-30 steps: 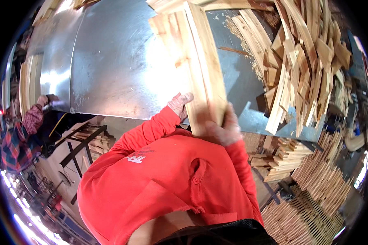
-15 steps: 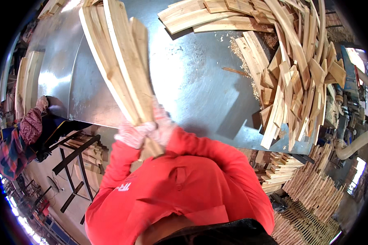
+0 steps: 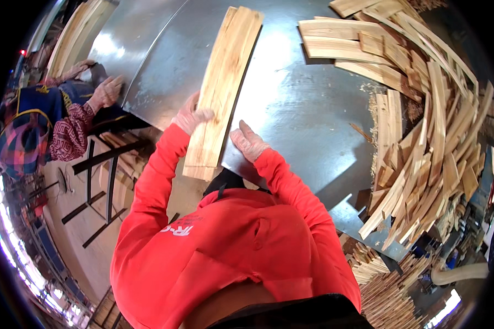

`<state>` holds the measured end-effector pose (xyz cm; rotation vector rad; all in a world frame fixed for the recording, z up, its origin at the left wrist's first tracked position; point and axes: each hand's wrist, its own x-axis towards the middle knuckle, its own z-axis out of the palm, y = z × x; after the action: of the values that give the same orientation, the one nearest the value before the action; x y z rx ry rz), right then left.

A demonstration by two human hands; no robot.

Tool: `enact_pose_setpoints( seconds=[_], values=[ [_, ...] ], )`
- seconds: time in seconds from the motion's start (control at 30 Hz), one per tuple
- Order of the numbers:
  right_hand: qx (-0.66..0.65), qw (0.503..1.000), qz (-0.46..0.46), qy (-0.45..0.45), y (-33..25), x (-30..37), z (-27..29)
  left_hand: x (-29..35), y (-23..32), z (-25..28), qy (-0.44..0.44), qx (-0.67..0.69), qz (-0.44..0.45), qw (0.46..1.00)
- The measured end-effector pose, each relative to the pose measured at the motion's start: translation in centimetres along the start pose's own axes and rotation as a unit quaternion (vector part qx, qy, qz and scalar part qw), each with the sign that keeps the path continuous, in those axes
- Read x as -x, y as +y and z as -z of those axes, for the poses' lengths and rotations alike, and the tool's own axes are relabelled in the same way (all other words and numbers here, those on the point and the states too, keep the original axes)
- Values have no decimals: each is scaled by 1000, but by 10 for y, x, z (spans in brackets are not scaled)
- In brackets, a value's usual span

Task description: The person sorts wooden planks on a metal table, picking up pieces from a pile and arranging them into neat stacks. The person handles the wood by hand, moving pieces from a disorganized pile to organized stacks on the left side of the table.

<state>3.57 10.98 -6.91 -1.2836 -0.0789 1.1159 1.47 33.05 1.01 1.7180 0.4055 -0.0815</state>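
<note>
A neat stack of pale wooden boards (image 3: 222, 93) lies on the metal tabletop (image 3: 307, 104), its near end jutting past the table's front edge. My left hand (image 3: 192, 115), in a light glove, grips the stack's left edge with the thumb over the top face. To the right of the stack, a small gap away, my gloved right hand (image 3: 248, 141) is open with its thumb apart from the fingers. It holds nothing. How many boards lie under the top ones is hidden.
A large jumbled pile of boards (image 3: 439, 142) covers the table's right side, with wood shavings beside it. At left, a co-worker's gloved hand (image 3: 105, 92) rests near the table edge by stacked boards (image 3: 79, 38). A black metal frame (image 3: 112, 181) stands below.
The boards, earlier fanned out and raised in both hands, now lie lined up on the table. My right hand has let go and moved right. The view has shifted left.
</note>
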Motion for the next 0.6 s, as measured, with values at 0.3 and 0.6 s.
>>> enact_pose_setpoints(
  seconds=[0.3,0.6],
  values=[
    [385,919,87,16,-71,-59,-64,-16,12,28,162,-177,127,962],
    [306,950,65,0,-72,-26,-7,-30,44,47,171,-382,245,874]
  ],
)
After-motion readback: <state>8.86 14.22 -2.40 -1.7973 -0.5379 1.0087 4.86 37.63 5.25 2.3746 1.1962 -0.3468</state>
